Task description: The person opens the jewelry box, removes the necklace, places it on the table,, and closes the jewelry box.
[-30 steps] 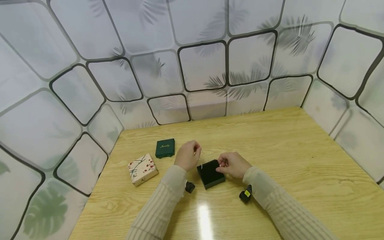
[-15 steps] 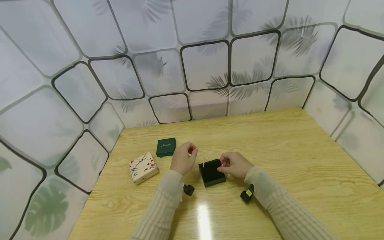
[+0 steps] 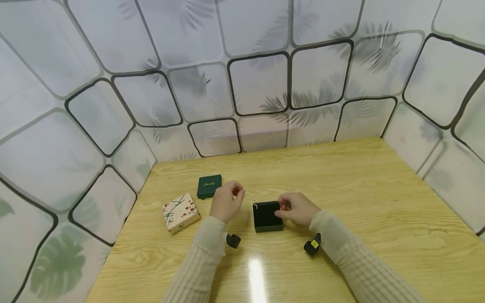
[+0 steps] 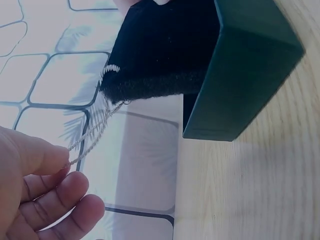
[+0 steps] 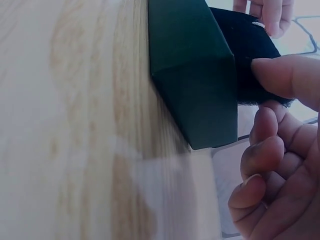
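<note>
Pinching the silver chain (image 4: 96, 138) in the left hand (image 3: 227, 202) and the right edge of the black pad (image 4: 165, 45) in the right hand (image 3: 297, 208), fingers curled, at the green box (image 4: 250, 75) mid-table. Having the chain hooked at the pad's far left corner, but seemingly leaving the pad unseated.

The head view is evenly bright, with a white streak of glare (image 3: 256, 277) on the table (image 3: 322, 176) and wide-angle stretching toward the edges. Both wrist views look soft; in the left, the backdrop (image 4: 65, 80) washes out while the pad (image 4: 162, 47) sinks to near black.
</note>
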{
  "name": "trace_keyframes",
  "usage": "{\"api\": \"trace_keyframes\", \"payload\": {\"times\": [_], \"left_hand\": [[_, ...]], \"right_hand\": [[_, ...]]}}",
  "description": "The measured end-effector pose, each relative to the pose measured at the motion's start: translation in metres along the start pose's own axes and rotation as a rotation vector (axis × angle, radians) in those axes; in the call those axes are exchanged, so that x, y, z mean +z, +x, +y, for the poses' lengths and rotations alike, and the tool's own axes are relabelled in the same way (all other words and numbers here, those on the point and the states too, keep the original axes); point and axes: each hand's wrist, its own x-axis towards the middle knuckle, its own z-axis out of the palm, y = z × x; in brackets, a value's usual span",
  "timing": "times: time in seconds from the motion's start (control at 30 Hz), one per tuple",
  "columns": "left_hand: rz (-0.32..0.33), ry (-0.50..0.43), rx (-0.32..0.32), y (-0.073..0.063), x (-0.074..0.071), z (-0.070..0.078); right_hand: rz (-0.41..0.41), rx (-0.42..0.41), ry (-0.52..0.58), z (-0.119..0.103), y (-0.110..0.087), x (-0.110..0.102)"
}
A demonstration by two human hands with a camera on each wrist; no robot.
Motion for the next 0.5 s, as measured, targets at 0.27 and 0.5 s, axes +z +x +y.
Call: {"api": "trace_keyframes", "payload": {"times": [0.27, 0.5], "left_hand": [[0.010, -0.028, 0.045, 0.0014, 0.0004, -0.0025], [0.059, -0.052, 0.081, 0.0021, 0.0004, -0.0002]], "right_hand": [[0.016, -0.028, -0.044, 0.0007, 0.0010, 0.0015], [-0.003, -0.041, -0.044, -0.0012, -0.0005, 0.0008]]}}
